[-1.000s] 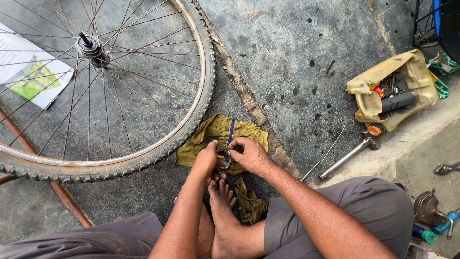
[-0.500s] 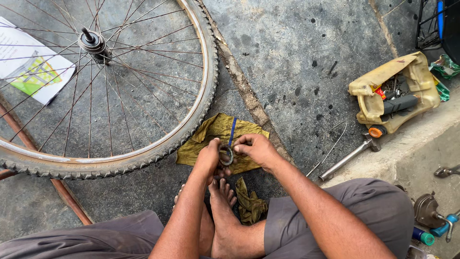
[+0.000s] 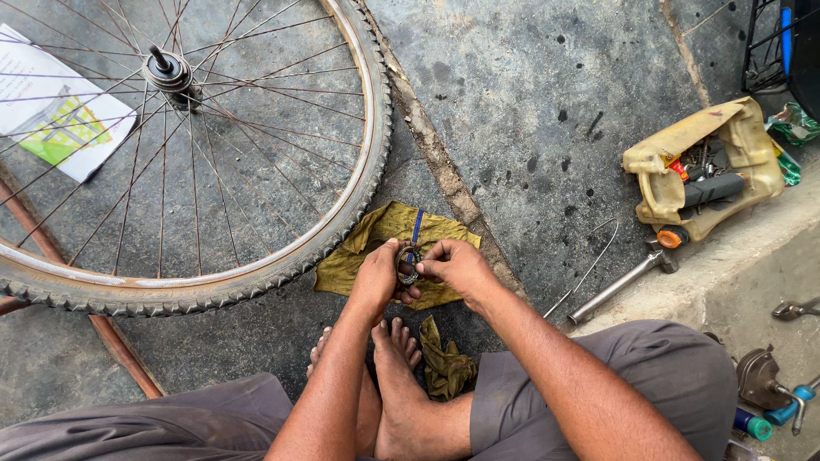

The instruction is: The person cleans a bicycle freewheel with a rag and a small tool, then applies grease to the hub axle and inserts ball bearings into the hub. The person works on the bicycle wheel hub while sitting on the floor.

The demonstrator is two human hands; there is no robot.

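Metal bearing ring [image 3: 407,264] pinched between left hand [image 3: 378,277] and right hand [image 3: 454,266], both clamped on it, above yellow rag [image 3: 376,235] placed to catch grease, beside wheel [image 3: 184,145]

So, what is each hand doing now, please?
Left hand: closed grip on the small metal ring.
Right hand: fingertips pinching the same ring.
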